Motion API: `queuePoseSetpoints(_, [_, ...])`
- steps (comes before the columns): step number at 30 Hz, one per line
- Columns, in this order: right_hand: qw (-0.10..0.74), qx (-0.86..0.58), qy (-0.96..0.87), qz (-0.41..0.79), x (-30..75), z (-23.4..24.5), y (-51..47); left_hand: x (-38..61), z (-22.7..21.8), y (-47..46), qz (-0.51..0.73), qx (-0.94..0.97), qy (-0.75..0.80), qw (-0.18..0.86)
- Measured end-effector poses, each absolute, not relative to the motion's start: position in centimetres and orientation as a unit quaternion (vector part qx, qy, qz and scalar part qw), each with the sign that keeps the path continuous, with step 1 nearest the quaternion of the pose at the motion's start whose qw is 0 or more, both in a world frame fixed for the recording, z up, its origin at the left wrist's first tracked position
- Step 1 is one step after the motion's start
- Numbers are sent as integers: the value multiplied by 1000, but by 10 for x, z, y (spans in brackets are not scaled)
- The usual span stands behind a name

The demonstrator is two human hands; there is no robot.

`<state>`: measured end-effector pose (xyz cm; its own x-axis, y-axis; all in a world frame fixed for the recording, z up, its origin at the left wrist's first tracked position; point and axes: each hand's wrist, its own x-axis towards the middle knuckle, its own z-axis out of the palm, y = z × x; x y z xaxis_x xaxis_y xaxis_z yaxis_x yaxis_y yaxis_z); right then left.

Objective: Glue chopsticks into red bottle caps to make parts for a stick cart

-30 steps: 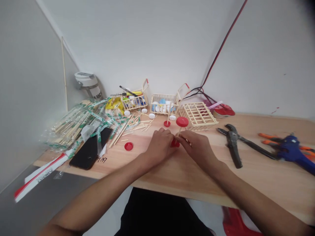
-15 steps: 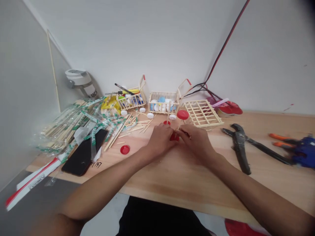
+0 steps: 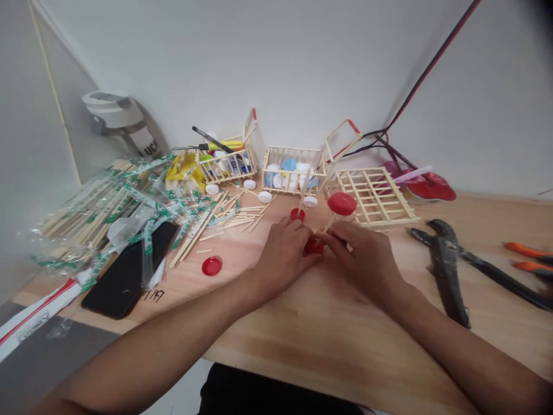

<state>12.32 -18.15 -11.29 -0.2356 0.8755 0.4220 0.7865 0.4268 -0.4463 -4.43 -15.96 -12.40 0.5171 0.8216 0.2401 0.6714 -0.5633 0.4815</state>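
Observation:
My left hand (image 3: 283, 251) is closed on a red bottle cap (image 3: 314, 246), steadying it low over the table. My right hand (image 3: 367, 251) pinches a thin wooden stick (image 3: 329, 223), whose upper end meets another red cap (image 3: 342, 203) and whose lower end reaches the cap at my left fingers. Just beyond my left knuckles, a third red cap (image 3: 298, 214) has a stick (image 3: 304, 193) standing up from it. My fingers partly hide where stick and cap meet. Off to the left a loose red cap (image 3: 211, 266) lies hollow side up.
Two stick-built carts (image 3: 294, 151) filled with caps stand at the back, beside a stick grid frame (image 3: 375, 196). Bagged chopsticks (image 3: 99, 213), cut sticks (image 3: 242, 219) and a phone (image 3: 125, 276) lie left. Pliers (image 3: 447, 271) and orange-handled tool (image 3: 529, 251) lie right.
The view has moved nearer and tilted slightly, so things look larger. My hands keep nearly the same hold on the cap and stick, with only slight finger movement.

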Motion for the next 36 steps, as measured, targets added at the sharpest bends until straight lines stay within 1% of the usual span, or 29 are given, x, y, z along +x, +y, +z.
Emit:
queuePoseSetpoints(7, [310, -526, -788, 76, 127, -113, -183, -44, -126, -159, 226, 854, 440, 161])
queuePoseSetpoints(15, [320, -511, -797, 37, 128, -115, -183, -53, -126, -157, 233, 862, 404, 199])
queuePoseSetpoints(22, [315, -513, -799, 8, 129, -116, -184, -52, -130, -156, 242, 859, 402, 206])
queuePoseSetpoints(36, [328, -512, -794, 18, 131, -120, -184, -52, -131, -156, 248, 860, 398, 200])
